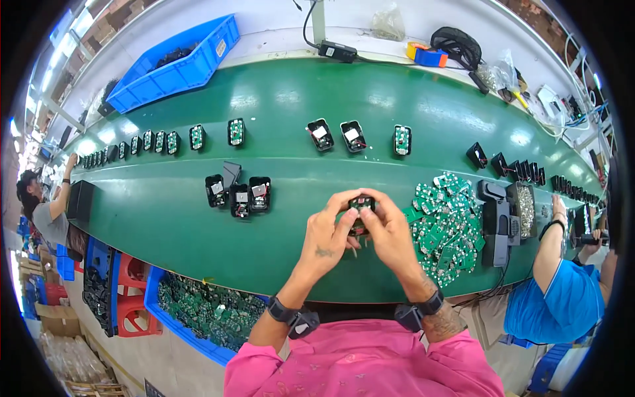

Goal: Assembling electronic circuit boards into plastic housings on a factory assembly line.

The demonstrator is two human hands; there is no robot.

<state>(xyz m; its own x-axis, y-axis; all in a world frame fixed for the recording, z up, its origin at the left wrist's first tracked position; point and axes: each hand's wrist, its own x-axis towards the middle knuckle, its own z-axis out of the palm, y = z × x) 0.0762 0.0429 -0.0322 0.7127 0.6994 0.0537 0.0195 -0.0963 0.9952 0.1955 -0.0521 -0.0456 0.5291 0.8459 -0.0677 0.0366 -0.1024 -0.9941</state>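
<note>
Between my two hands, above the green table, is a small black plastic housing [360, 204] with a circuit board showing in it. My left hand [328, 231] grips its left side, thumb pressed on the top. From the right, my right hand [390, 233] holds the same housing, its thumb also on the face. Fingers cover most of the piece, so its inside is only partly seen. Right of my hands lies a heap of green circuit boards [450, 228]. To the left stand several black housings [241, 202] with parts and wires inside.
A row of housings [236, 132] runs across the table's far half. At the far left stands a blue crate [198, 71]; another blue bin [162, 311] full of boards sits below the near edge. Grey devices [495, 225] flank the heap. Co-workers [562, 298] work at both ends.
</note>
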